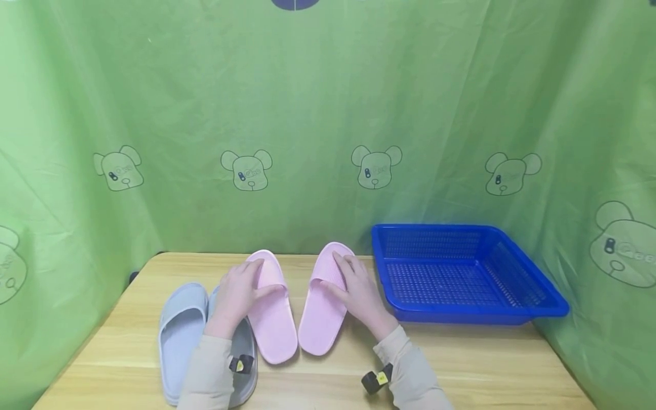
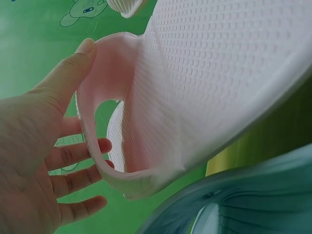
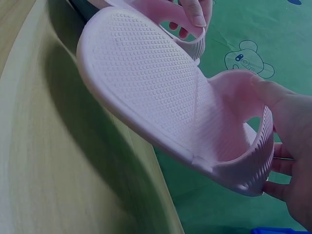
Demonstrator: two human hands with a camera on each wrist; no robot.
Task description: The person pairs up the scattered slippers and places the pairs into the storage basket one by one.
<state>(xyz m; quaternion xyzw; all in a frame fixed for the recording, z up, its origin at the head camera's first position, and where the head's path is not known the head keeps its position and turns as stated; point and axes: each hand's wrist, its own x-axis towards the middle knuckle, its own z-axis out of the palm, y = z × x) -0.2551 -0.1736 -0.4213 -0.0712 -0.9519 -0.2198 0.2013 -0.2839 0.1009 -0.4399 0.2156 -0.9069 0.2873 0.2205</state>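
My left hand [image 1: 236, 297] grips the strap of a pink slipper [image 1: 274, 330], thumb [image 2: 73, 68] along the strap's opening and fingers round its outer side. With my right hand [image 1: 361, 293] I hold the matching pink slipper [image 1: 320, 326] by its ribbed strap, the thumb at the strap's edge. Both pink slippers stand side by side with toes turned apart and heels close together. In the right wrist view the right one [image 3: 141, 63] is tilted above the table and casts a shadow. A grey-blue slipper [image 1: 180, 344] lies left of my left hand; its mate [image 1: 245, 347] is partly hidden under my left forearm.
A blue plastic basket [image 1: 441, 312] with slotted walls stands at the right back of the wooden table [image 1: 328, 387]. Green curtain [image 1: 307, 102] with bear-head prints surrounds the table at the back and sides.
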